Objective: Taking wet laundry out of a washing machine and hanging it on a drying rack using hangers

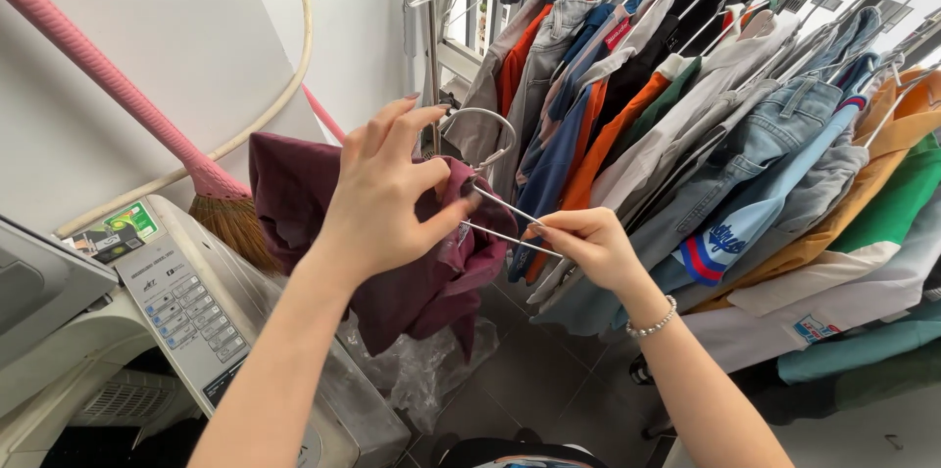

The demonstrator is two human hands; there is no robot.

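Note:
A maroon garment (294,196) hangs bunched in front of me, with a thin metal wire hanger (480,125) poking through its collar. My left hand (387,194) grips the garment at the neck, fingers spread over the fabric. My right hand (586,245), with a beaded bracelet on the wrist, pinches the hanger's wire arm (510,223) just right of the garment. The hanger's hook curves up beside my left fingers.
A crowded rail of hung clothes (706,125) fills the right side. A top-load washing machine (186,311) stands at lower left, a pink-handled broom (211,189) leaning on the white wall behind it. A clear plastic bag (431,370) lies on the dark tiled floor.

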